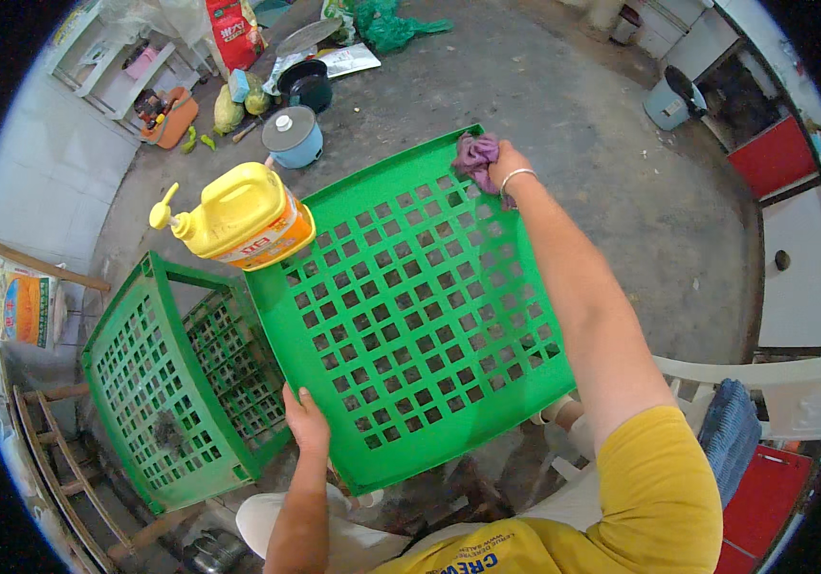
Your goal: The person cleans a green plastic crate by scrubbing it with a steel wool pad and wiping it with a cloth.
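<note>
A green plastic rack shelf (286,287) with a grid of square holes lies tilted in front of me. My left hand (308,421) grips its near left edge, the thumb showing on top and the other fingers mostly hidden. At the far right corner my right hand (506,170) is closed on a crumpled purple cloth (475,158), which touches the shelf there. A yellow pump jug (248,215) with an orange label is by the shelf's far left edge. Left of the shelf stands another green lattice rack piece (157,383), with a dark smudge on its side.
Beyond lie a blue pot (293,139), a black pan (305,86), melons (229,112), an orange basket (171,115) and a green plastic bag (391,24). A grey bucket (675,100) is far right. Beside my right arm stands a white chair (764,378) with a blue cloth (731,430).
</note>
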Tool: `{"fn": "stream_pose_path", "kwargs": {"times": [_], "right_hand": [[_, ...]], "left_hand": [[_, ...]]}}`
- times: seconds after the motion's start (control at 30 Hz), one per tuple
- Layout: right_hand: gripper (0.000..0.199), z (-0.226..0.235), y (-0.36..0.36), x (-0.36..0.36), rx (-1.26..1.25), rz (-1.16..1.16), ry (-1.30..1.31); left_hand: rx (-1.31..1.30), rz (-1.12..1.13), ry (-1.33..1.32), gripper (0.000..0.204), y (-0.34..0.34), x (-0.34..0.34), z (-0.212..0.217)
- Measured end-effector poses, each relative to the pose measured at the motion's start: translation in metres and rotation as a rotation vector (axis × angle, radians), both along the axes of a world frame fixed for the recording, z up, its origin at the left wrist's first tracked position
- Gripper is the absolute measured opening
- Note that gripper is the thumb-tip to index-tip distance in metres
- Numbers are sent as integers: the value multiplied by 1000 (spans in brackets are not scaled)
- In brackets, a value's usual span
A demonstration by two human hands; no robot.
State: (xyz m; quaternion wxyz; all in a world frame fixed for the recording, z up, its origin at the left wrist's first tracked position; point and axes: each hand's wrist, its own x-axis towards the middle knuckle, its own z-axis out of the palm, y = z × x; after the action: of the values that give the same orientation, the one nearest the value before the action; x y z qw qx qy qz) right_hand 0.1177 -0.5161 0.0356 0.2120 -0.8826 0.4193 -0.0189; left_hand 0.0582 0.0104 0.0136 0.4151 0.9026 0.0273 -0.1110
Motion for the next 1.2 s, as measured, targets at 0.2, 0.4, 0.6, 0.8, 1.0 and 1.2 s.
{"fn": "stream_pose_path", "kwargs": {"times": [0.2, 0.4, 0.6, 0.8, 1.0, 1.2], "right_hand": [[36, 0, 24, -108, 56, 46, -59], [38, 20, 83, -246, 161, -4, 69], [34, -5, 113, -327, 34, -131, 5], [30, -6, 170, -339, -438, -176, -282], [20, 17, 222, -324, -632, 283, -410], [20, 73, 187, -325, -419, 239, 355]], "left_hand": [[48, -50, -70, 38, -9, 2, 6], [-16, -7, -67, 35, -3, 3, -1], [31, -42, -42, 36, -3, 10, -3], [46, -62, -10, 43, -2, 12, 6], [-44, -4, -40, 56, 0, 12, -7], [-68, 70, 121, 50, 17, -37, -21]]}}
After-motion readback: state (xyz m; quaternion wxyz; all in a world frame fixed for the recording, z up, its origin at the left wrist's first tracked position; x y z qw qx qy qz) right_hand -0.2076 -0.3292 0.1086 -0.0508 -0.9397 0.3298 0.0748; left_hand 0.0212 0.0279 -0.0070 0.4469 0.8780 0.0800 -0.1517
